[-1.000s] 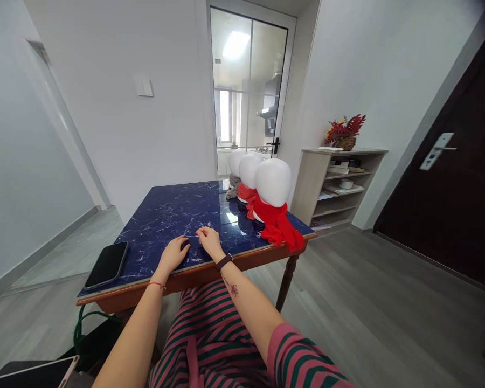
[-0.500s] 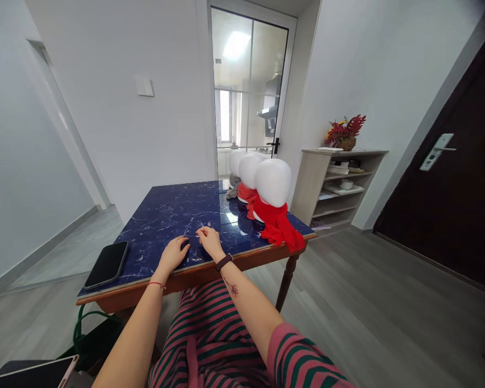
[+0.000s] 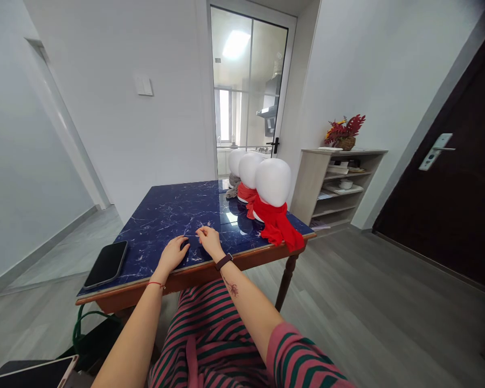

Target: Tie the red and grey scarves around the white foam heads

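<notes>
My left hand [image 3: 175,253] rests on the blue marble-patterned tabletop [image 3: 170,207] near its front edge, its fingers apart and nothing in it. Just to the right, my right hand [image 3: 210,240] lies on the same surface with loosely bent fingers, also holding nothing. The hands are close together but not touching. On the right side of the table stand three smooth white head-shaped forms in a row. A bright red cloth [image 3: 281,223] drapes around the base of the nearest form [image 3: 273,180]. A coral cloth [image 3: 247,193] wraps the middle form [image 3: 249,170], and a grey cloth [image 3: 233,190] the farthest form [image 3: 236,161].
A dark-screened phone [image 3: 106,264] lies at the table's left front corner. At lower left are another device [image 3: 36,373] and a green-handled bag [image 3: 92,339]. Behind the table is a glass door [image 3: 248,70]; to the right stands a shelf unit [image 3: 313,183] with a flower basket [image 3: 345,142].
</notes>
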Available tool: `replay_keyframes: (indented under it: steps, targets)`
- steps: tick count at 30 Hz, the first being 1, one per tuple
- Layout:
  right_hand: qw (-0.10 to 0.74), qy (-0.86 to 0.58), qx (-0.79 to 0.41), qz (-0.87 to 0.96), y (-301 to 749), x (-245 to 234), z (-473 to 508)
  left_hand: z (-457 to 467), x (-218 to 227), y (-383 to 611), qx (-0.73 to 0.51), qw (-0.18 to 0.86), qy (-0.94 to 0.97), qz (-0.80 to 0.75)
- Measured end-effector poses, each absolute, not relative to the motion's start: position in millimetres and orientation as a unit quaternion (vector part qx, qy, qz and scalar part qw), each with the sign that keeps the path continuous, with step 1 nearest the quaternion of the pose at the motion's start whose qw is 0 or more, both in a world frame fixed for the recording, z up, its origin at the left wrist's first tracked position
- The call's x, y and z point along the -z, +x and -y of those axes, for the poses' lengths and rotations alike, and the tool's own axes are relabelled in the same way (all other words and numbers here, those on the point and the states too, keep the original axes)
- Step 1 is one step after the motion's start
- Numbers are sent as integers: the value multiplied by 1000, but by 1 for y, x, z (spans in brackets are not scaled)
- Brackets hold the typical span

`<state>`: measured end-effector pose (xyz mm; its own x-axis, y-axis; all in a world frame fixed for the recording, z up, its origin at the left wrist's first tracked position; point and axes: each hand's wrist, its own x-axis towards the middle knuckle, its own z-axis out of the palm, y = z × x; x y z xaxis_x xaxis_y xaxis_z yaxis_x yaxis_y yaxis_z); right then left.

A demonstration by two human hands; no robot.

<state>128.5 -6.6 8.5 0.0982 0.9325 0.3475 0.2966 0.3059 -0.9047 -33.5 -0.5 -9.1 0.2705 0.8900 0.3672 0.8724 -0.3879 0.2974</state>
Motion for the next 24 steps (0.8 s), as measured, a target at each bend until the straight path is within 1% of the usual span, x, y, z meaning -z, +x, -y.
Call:
replay_keyframes:
  steps: [24]
  targets:
    - [535,-512,-295,604,129,-10,7,0,10,-33,-252,13,792,-556]
